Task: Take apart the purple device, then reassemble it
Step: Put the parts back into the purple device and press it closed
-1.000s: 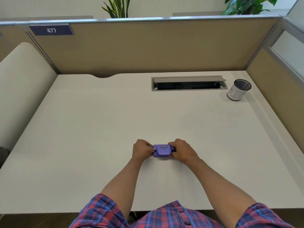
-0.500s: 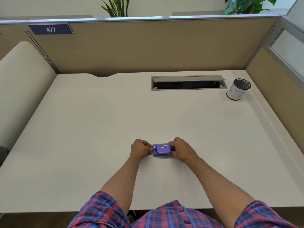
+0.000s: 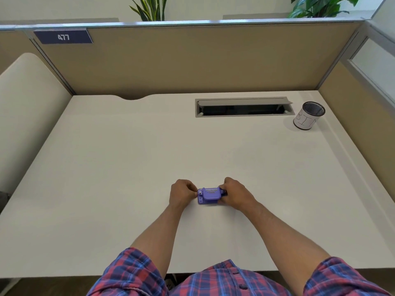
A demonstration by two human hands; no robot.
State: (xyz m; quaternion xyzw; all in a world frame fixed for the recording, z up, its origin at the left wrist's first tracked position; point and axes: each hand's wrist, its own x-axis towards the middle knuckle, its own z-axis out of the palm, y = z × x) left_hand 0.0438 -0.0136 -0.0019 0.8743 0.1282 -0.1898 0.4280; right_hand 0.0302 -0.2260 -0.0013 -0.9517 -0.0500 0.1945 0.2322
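Note:
A small purple device [image 3: 210, 195] rests on the white desk [image 3: 128, 167], a little in front of me near the middle. It is a boxy plastic piece with a raised slotted top and a flat base. My left hand [image 3: 181, 193] pinches its left end with closed fingers. My right hand [image 3: 236, 195] wraps around its right end, covering that side. A darker purple part peeks out by my right fingers.
A mesh pen cup [image 3: 308, 115] with a white paper label stands at the back right. A grey cable tray opening [image 3: 243, 107] is cut into the desk at the back. Tan partition walls [image 3: 192, 60] enclose the desk on three sides.
Both hands stay on the device at the same spot; the grip has shifted slightly and the view has moved a little. No part has come off.

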